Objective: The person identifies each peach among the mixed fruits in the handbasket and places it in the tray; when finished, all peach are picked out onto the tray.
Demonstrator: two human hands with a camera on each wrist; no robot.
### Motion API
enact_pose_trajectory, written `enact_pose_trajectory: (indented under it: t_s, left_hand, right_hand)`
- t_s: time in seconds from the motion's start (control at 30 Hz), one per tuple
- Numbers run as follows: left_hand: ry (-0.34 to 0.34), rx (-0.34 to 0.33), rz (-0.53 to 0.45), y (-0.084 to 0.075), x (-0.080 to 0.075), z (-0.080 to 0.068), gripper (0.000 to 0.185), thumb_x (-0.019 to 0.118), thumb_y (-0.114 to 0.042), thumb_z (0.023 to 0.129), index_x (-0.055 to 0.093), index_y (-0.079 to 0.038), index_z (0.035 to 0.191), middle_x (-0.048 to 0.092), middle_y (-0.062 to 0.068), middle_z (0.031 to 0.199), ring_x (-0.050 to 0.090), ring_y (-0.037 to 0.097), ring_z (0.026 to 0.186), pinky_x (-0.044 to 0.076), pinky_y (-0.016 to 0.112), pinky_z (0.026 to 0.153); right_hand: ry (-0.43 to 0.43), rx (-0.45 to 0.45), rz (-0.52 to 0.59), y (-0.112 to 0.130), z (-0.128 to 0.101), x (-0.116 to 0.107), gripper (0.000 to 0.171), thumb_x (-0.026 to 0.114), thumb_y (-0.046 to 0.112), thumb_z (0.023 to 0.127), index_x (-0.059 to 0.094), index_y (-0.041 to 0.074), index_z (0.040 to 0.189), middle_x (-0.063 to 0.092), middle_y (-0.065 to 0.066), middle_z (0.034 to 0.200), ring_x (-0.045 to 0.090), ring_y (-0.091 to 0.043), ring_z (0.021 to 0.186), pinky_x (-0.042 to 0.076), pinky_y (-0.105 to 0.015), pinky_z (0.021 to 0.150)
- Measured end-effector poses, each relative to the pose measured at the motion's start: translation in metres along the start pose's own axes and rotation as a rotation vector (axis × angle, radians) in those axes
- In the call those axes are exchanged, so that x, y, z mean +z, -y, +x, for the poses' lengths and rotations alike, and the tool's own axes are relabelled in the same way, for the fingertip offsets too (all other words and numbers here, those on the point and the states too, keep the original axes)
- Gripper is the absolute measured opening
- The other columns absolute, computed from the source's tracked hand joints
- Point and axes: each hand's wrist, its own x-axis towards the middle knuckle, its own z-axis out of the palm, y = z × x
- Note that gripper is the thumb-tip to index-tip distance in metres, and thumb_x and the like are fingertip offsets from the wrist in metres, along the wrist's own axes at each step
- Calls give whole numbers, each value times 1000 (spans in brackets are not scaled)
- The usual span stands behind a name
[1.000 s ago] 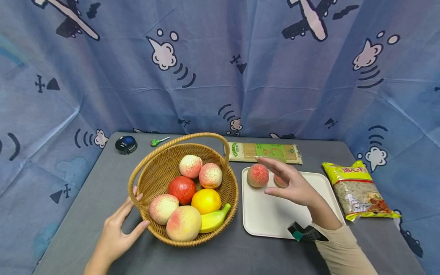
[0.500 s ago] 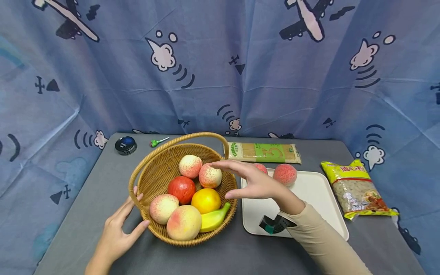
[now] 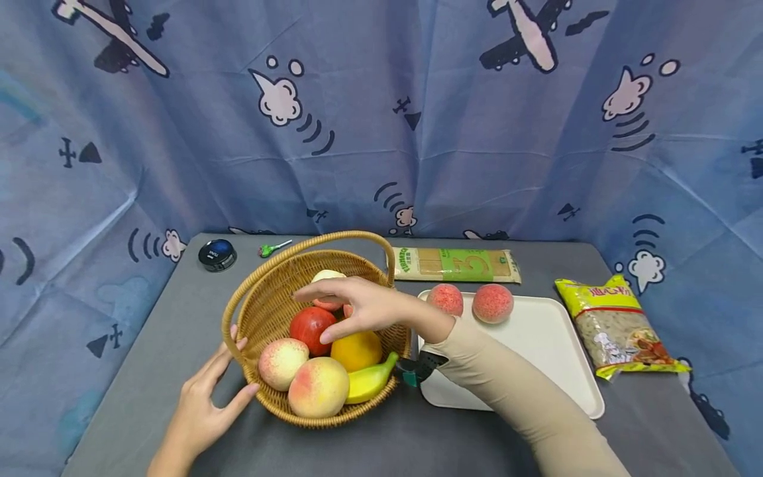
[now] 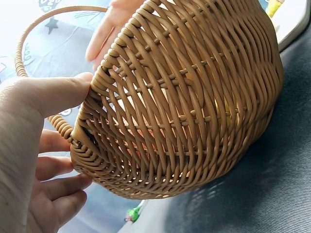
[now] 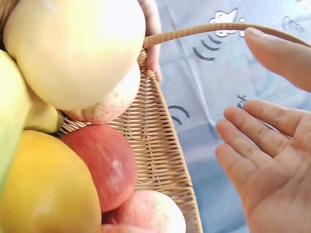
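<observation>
A wicker basket (image 3: 271, 301) with a hoop handle holds several peaches, a red apple (image 3: 310, 326), an orange (image 3: 357, 351) and a banana (image 3: 371, 379). My right hand (image 3: 342, 306) hovers over the back of the basket with fingers spread and holds nothing. It partly hides two peaches beneath it. The right wrist view shows its bare palm (image 5: 265, 160) beside the red apple (image 5: 102, 162) and orange (image 5: 43, 189). My left hand (image 3: 217, 384) rests on the basket's left side, thumb (image 4: 63, 92) on the rim, fingers against the wicker wall (image 4: 194, 107). Two peaches (image 3: 444, 299) (image 3: 493, 303) lie on the white tray (image 3: 536, 351).
A flat noodle pack (image 3: 456, 264) lies behind the tray and a yellow food bag (image 3: 616, 328) to its right. A black round tin (image 3: 217, 254) and a small green object (image 3: 271, 248) sit at the back left. Blue patterned cloth walls the grey table on three sides.
My right hand left a peach on the tray and swept left to above the basket. The left hand and basket stayed put.
</observation>
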Motion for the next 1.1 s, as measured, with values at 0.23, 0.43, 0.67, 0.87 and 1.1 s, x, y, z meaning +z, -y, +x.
enact_pose_trajectory:
  t_s: [0.23,0.43,0.67,0.87,1.1]
  left_hand:
    - [0,-8,6,2,1,-1,72,83,-9,67,55,-4,133,42,16,146,37,1,135,26,7,107]
    - [3,-8,8,2,1,-1,71,82,-9,68,54,-3,133,42,17,146,36,0,135,26,7,107]
    - [-3,4,12,3,1,-2,73,83,-11,67,54,-5,134,43,16,146,35,0,135,25,7,107]
    - [6,-26,-6,3,1,-1,72,82,-7,67,54,-3,133,45,17,144,36,0,135,26,9,108]
    - [12,-30,-5,3,1,0,71,81,-7,68,54,-2,133,46,17,144,36,1,135,27,8,107]
  right_hand:
    - [138,94,-90,0,35,7,66,71,27,85,42,8,141,47,-5,144,45,-8,129,37,-28,109]
    - [258,97,-104,-10,57,18,67,70,27,85,42,6,142,47,-6,145,43,-10,132,33,-22,109]
    - [350,165,-118,-14,72,31,66,70,29,85,43,10,141,47,0,144,46,-8,129,42,-20,102]
    - [384,180,-191,-20,77,37,66,71,31,83,45,9,140,50,0,142,47,-7,127,38,-16,102]
    - [443,177,-289,-24,82,43,67,72,36,82,47,11,140,52,3,139,48,-2,120,34,-12,101]
